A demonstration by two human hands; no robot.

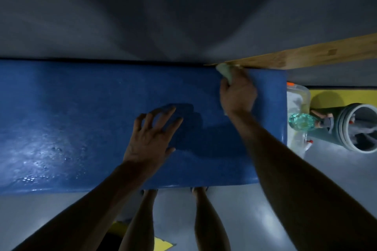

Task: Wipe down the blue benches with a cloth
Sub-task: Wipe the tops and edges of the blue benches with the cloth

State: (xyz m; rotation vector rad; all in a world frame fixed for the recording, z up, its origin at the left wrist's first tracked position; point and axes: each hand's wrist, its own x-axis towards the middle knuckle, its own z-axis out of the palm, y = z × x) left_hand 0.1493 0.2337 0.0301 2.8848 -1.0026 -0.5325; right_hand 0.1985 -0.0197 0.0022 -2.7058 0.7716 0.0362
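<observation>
Your right hand (237, 92) reaches to the far edge of the blue tabletop (91, 108), its grip curled round a pale green cloth (225, 71) that pokes out past your fingers and presses against the surface right where the tabletop meets the grey wall (142, 16). The cloth sits just beside the near end of a wooden plank (306, 56) that runs off to the right along that back edge. Your left hand (152, 138) lies nearer to you, toward the middle of the tabletop, fingers spread and holding nothing; the fingertips appear to touch the surface, though you cannot tell how firmly. The left part of the tabletop shines wet, with small droplets on it. Past the right end of the tabletop, on the floor (336, 169), stand a clear plastic container (296, 96), a greenish spray bottle (302, 122) and a grey bucket (359, 128) with tools in it. Your bare legs (208, 220) stand close against the near edge.
</observation>
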